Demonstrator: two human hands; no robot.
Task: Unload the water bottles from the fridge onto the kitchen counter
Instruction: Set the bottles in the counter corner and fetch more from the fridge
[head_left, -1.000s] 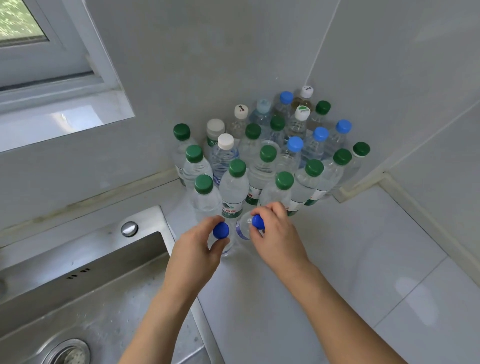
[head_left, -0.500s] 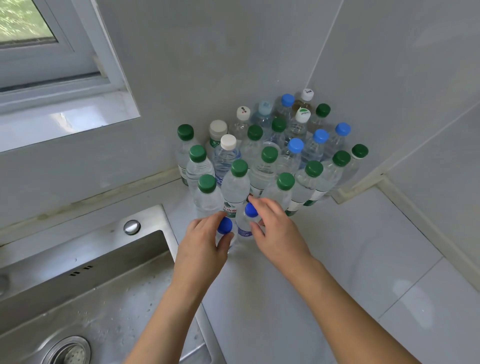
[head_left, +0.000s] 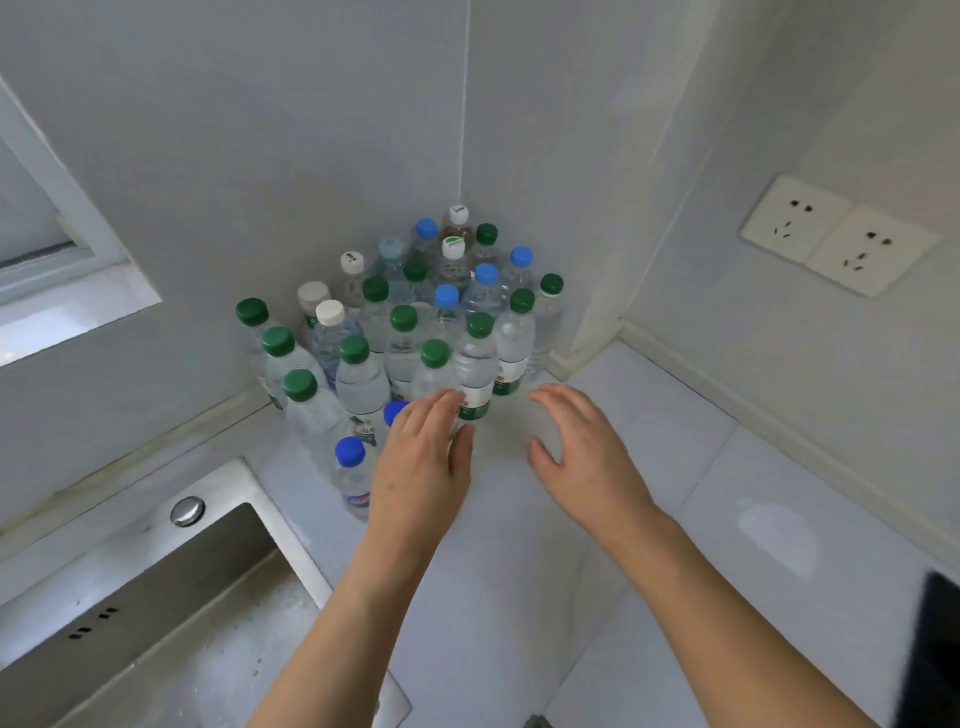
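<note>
Several clear water bottles (head_left: 405, 332) with green, blue and white caps stand packed in the corner of the white kitchen counter (head_left: 519, 545). Two small blue-capped bottles stand at the front: one (head_left: 353, 478) free to the left of my left hand, the other (head_left: 394, 410) partly hidden behind its fingers. My left hand (head_left: 421, 462) hovers open with straight fingers just in front of the bottles, holding nothing. My right hand (head_left: 582, 452) is open too, fingers loosely spread above bare counter to the right of the group.
A steel sink (head_left: 135, 613) with a round button (head_left: 187, 510) lies at the lower left, its rim close to my left forearm. A window sill (head_left: 67, 312) is at left, a double wall socket (head_left: 836, 236) at right, a dark object (head_left: 935, 654) at the right edge.
Both hands have let go of the two blue-capped bottles, which now stand on the counter. My right hand moved right, away from the group; my left hand lifted and opened.
</note>
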